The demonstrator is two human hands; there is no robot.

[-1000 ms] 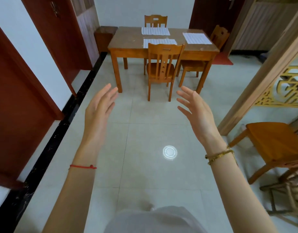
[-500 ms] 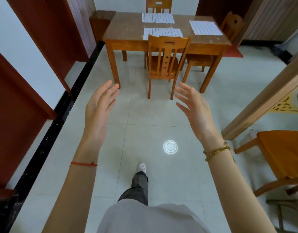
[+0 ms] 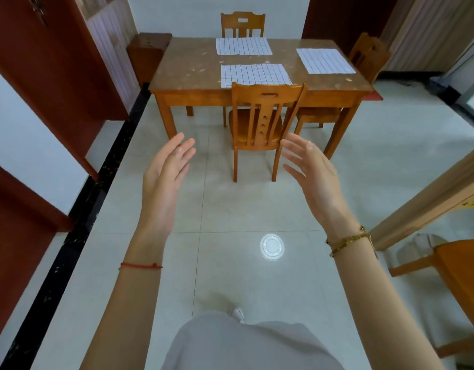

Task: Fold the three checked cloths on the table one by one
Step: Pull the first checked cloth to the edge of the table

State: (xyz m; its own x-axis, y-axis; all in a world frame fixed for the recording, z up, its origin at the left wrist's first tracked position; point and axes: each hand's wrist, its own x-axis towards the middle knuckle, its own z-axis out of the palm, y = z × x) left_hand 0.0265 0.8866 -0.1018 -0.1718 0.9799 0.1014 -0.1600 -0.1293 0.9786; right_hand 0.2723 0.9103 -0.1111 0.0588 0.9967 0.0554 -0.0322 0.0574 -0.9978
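Note:
Three white checked cloths lie flat on the wooden table (image 3: 193, 68) ahead: the near cloth (image 3: 255, 74) by the front edge, the far cloth (image 3: 243, 45) at the back, and the right cloth (image 3: 325, 60). My left hand (image 3: 165, 180) and my right hand (image 3: 314, 173) are raised in front of me over the tiled floor, palms facing each other, fingers straight and empty. Both hands are well short of the table.
A wooden chair (image 3: 259, 124) stands tucked at the table's near side, between me and the near cloth. More chairs sit at the far side (image 3: 242, 24) and the right (image 3: 369, 53). Another wooden seat (image 3: 463, 268) is close on my right. Red doors line the left wall.
The table and chair have come closer and larger in view as I walk forward. My hands stay raised and empty in the same pose.

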